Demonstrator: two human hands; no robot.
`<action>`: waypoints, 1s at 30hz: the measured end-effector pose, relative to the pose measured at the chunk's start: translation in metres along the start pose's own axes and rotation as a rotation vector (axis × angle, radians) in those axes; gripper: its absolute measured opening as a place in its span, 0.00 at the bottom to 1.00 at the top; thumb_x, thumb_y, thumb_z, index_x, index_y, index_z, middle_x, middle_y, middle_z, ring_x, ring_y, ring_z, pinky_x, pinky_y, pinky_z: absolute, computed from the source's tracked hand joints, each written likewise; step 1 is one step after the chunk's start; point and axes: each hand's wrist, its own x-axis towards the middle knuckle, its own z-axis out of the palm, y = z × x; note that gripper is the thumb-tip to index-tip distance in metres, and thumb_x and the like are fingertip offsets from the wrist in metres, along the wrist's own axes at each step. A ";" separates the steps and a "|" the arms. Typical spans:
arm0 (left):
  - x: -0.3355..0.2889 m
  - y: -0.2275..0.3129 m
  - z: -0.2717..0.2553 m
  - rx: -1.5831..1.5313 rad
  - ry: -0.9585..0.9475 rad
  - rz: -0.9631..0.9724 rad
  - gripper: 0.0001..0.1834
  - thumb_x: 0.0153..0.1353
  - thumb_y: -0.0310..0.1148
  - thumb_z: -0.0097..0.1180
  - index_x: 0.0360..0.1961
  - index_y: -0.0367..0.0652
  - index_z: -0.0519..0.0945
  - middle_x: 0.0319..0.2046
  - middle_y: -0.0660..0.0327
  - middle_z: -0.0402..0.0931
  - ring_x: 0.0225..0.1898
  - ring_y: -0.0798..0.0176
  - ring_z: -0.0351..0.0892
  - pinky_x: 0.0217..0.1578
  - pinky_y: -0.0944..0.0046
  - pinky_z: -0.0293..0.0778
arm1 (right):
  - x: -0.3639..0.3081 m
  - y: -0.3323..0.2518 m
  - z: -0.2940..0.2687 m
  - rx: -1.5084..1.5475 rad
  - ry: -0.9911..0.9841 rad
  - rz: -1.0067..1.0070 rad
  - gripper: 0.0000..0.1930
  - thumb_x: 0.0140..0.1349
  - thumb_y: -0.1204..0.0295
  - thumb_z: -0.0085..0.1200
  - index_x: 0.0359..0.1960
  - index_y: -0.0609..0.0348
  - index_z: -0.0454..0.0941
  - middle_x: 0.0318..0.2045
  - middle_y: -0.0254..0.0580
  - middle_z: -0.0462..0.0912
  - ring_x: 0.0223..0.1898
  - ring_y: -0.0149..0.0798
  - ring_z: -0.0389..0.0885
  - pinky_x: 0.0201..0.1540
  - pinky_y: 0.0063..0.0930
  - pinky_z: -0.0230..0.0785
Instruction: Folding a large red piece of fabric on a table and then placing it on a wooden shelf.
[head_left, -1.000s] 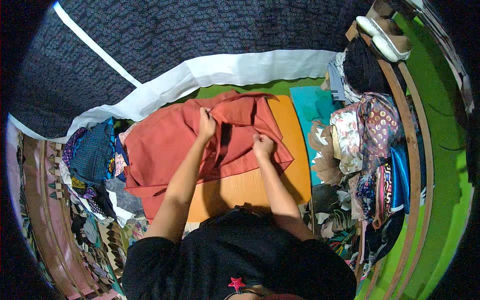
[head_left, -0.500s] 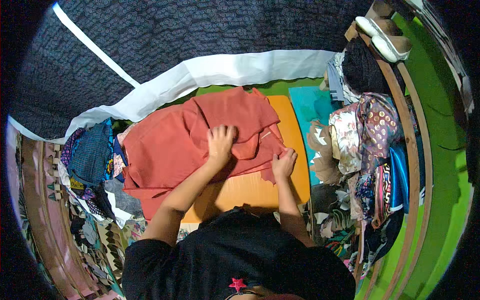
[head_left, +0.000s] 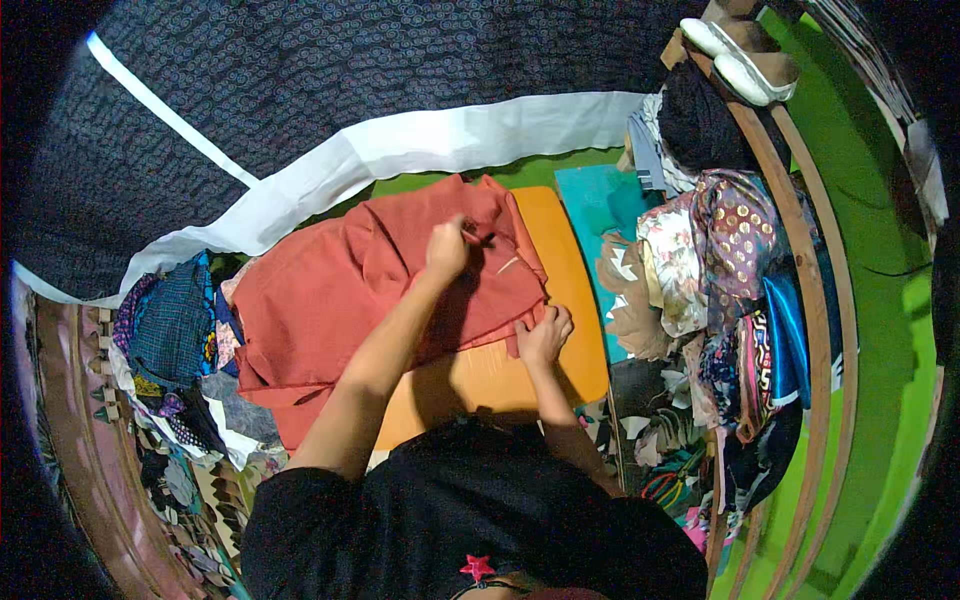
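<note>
Head view: red cloth (head_left: 325, 300) lies rumpled across the orange board (head_left: 575, 280). Left hand (head_left: 449, 248) — slightly blurred — pinches a fold over the board's middle; right hand (head_left: 545, 337) touches cloth toward board's right side — grip unclear.

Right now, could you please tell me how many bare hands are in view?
2: the left hand on the upper right part of the red cloth, the right hand at its lower right edge.
</note>
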 end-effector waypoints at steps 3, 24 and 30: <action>0.016 0.005 -0.028 -0.010 0.034 -0.136 0.12 0.45 0.24 0.57 0.33 0.35 0.74 0.21 0.55 0.78 0.26 0.58 0.79 0.29 0.64 0.72 | 0.006 0.003 -0.008 0.096 -0.040 -0.039 0.24 0.40 0.72 0.62 0.41 0.62 0.67 0.35 0.56 0.75 0.40 0.57 0.72 0.43 0.43 0.64; -0.012 0.031 -0.094 0.140 0.135 -0.217 0.22 0.52 0.45 0.55 0.20 0.33 0.70 0.18 0.45 0.68 0.22 0.43 0.68 0.24 0.55 0.64 | 0.031 0.018 -0.009 0.298 0.351 0.919 0.51 0.36 0.36 0.55 0.47 0.76 0.59 0.46 0.61 0.62 0.48 0.52 0.63 0.48 0.47 0.60; -0.021 0.003 -0.087 -0.017 0.142 -0.269 0.21 0.58 0.42 0.51 0.17 0.36 0.67 0.12 0.64 0.56 0.19 0.71 0.52 0.20 0.67 0.56 | 0.038 0.053 -0.009 0.335 0.534 1.237 0.47 0.30 0.49 0.67 0.43 0.80 0.63 0.50 0.67 0.62 0.44 0.52 0.70 0.44 0.40 0.67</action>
